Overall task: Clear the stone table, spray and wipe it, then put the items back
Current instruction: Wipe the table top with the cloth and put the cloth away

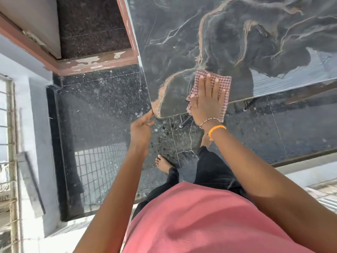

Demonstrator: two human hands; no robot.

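The dark stone table point(228, 37), veined with pale and tan streaks, fills the upper right of the head view. A folded red-and-white checked cloth point(223, 83) lies near its rounded near corner. My right hand point(206, 99) presses flat on the cloth with straight, spread fingers. My left hand point(141, 127) is just off the table's corner, its fingertips touching the edge there and holding nothing.
A dark speckled granite floor point(102, 110) surrounds the table, and my bare feet point(164, 164) stand on it. A peeling red door frame point(94, 63) sits at the upper left. A white railing point(9, 143) runs down the left edge. Metal table legs point(184, 121) show under the corner.
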